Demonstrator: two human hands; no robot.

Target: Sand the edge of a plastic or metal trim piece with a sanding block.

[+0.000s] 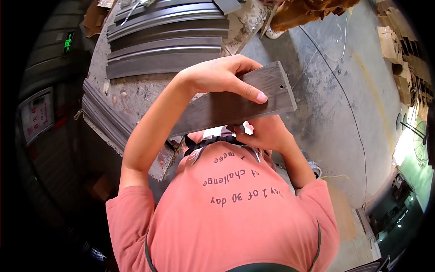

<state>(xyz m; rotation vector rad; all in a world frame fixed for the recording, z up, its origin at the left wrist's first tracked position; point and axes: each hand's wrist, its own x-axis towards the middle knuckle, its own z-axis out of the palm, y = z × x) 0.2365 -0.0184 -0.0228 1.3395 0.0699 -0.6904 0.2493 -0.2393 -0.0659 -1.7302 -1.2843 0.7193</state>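
A flat dark grey strip with a small hole near its right end is held up in front of my body, slanting up to the right. My left hand grips it over the far edge, thumb lying on the top face and the other fingers out of sight behind it. Just below the strip's near edge, my right hand is closed, its thumb bent inward against a small dark piece that I cannot make out. Part of that hand is hidden under the strip.
Several long grey profiles lie stacked on a worn, stained table, with more bundled along its left edge. A brown covering is at the far side. A black cable crosses the concrete floor; cardboard is piled at right.
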